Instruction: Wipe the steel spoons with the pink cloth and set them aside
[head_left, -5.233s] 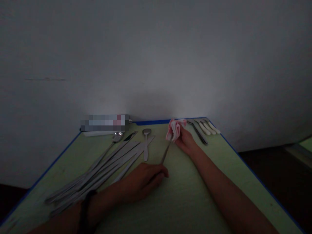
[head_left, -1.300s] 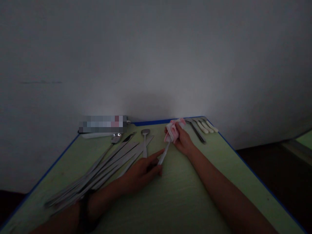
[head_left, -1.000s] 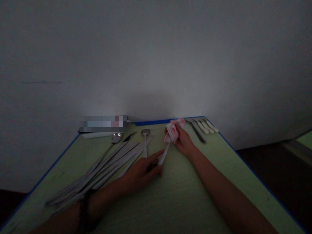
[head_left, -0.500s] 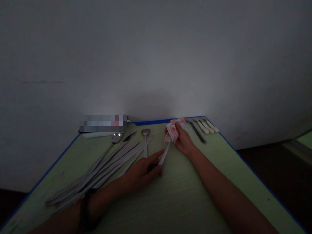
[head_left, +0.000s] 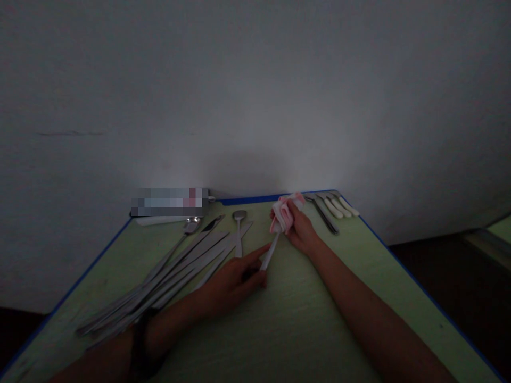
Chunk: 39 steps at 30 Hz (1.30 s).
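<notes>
Mid-frame, the left hand (head_left: 233,281) pinches one metal utensil (head_left: 270,255); the right hand (head_left: 302,230) grips one cloth (head_left: 283,217) over its end. Three white-handled utensils (head_left: 332,208) lie right of centre.

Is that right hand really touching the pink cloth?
Touching: the head view shows the right hand gripping the pink cloth, with no gap between them.

On the table (head_left: 295,319), a cutlery pile (head_left: 167,279) lies left; rightward come a spoon (head_left: 239,226), the cloth (head_left: 283,217), then handled cutlery (head_left: 332,208) by the far right corner.
</notes>
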Available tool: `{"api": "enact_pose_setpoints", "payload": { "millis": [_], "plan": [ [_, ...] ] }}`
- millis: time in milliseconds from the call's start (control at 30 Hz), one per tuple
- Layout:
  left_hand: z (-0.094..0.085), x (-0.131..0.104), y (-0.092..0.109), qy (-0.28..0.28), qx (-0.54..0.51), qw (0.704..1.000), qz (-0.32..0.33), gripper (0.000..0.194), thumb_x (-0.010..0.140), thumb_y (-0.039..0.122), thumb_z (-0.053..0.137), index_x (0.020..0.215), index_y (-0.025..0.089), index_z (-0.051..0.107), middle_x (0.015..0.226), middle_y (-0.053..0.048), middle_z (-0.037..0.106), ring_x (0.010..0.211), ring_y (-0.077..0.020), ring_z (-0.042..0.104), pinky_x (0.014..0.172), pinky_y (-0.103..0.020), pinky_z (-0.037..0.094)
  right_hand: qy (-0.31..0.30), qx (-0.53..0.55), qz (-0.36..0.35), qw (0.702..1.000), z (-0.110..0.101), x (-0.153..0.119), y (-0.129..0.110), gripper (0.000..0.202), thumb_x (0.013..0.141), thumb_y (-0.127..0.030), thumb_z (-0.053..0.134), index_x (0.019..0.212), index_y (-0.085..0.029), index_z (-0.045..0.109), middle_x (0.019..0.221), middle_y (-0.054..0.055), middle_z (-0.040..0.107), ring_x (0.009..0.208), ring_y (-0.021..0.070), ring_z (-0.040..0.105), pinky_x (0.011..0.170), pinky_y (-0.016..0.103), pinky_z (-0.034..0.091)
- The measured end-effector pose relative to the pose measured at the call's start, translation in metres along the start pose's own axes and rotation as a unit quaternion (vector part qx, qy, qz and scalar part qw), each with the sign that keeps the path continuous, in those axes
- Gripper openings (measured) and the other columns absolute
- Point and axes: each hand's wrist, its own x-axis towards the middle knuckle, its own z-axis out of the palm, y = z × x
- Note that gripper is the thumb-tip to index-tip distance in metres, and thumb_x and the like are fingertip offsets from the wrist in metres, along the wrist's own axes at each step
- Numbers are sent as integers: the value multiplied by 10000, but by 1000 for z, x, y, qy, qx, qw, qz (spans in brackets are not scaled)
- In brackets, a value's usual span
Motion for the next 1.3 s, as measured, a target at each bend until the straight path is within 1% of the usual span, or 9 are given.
{"api": "enact_pose_setpoints", "payload": {
  "millis": [133,300,500,633,800,933,1033,1200,1300],
  "plan": [
    [0,0,2,-2,-4,1000,-8,569,926,309,399,1455,223,209,791,17,623,642,-114,520,600,-228,404,-3,-5,0,1000,1,-1,-1,283,799,-408,596,917,-152,618,729,34,680,640,141,635,590,242,504],
    [0,0,2,4,1,1000,-14,563,922,303,408,1448,209,232,773,17,623,635,-115,514,599,-229,402,-7,-3,2,1000,1,-1,-1,283,799,-399,597,939,-154,618,740,38,685,648,150,638,600,256,507],
    [0,0,0,-3,2,1000,-5,566,927,326,401,1451,227,214,787,17,624,628,-110,510,585,-221,399,-5,6,-1,1000,0,0,-1,297,777,-404,622,945,-159,620,742,34,688,655,151,638,611,256,511],
    [1,0,2,-4,2,1000,-15,567,928,311,394,1454,223,200,818,10,632,640,-110,513,581,-219,396,-2,2,9,1000,2,-1,-2,287,769,-401,630,930,-164,620,735,33,687,672,156,642,612,257,513],
    [1,0,0,1,6,1000,-11,577,927,305,404,1456,231,186,756,37,607,606,-99,486,582,-215,388,4,1,2,1000,2,-1,-1,276,776,-397,621,922,-163,626,743,38,690,677,157,646,602,253,515],
    [2,0,-2,-1,4,1000,-3,582,930,305,402,1459,220,176,756,34,603,607,-100,489,581,-217,387,-4,3,2,1000,2,-1,-1,264,781,-391,617,915,-164,626,749,37,691,687,156,649,615,255,518],
    [2,0,-1,0,3,1000,-1,589,928,287,400,1463,216,162,753,33,603,601,-99,487,580,-218,386,2,8,3,1000,1,0,0,263,789,-390,610,919,-162,622,749,36,691,669,151,647,618,256,520],
    [2,0,0,4,5,1000,-3,576,924,282,408,1455,203,200,729,38,597,587,-96,475,578,-215,381,0,6,3,1000,1,0,0,288,776,-396,629,940,-159,620,747,36,690,665,150,647,608,253,518],
    [2,0,0,7,6,1000,-3,574,921,276,416,1452,199,214,728,38,592,589,-96,475,576,-213,378,12,-5,3,1000,2,-1,-1,273,754,-363,662,922,-152,623,742,34,687,642,142,638,577,240,510]
  ]
}}
